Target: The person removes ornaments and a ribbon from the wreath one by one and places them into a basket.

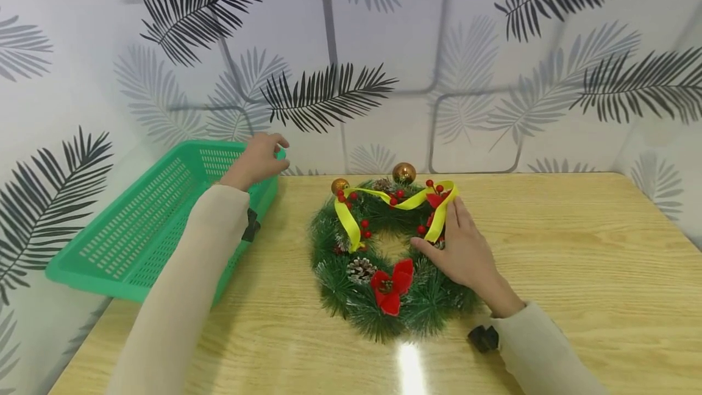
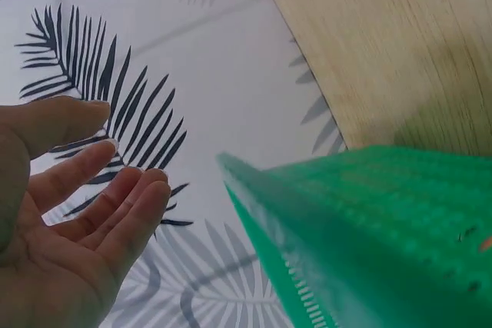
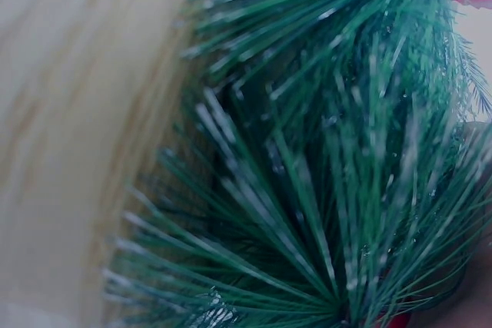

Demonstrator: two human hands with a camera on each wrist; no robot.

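A green Christmas wreath (image 1: pixel 342 288) lies on the table, with red berries, pine cones and a red poinsettia flower (image 1: pixel 392 285) at its front. A yellow ribbon (image 1: pixel 347 224) drapes across its back half and down both sides. On the wreath's right side rests my right hand (image 1: pixel 463 249), fingers extended beside the ribbon and thumb spread toward the centre hole; green bristles fill most of the right wrist view. My left hand (image 1: pixel 260 160) hovers by the back right corner of a green plastic basket (image 1: pixel 131 242). Its fingers are loosely bent, with nothing between them in the left wrist view.
Two golden balls sit at the wreath's back edge, one at the middle (image 1: pixel 404 173) and one at the left (image 1: pixel 340 186). The basket stands tilted at the left side of the wooden table (image 1: pixel 576 261). Behind runs a wall (image 1: pixel 384 127) with a leaf pattern.
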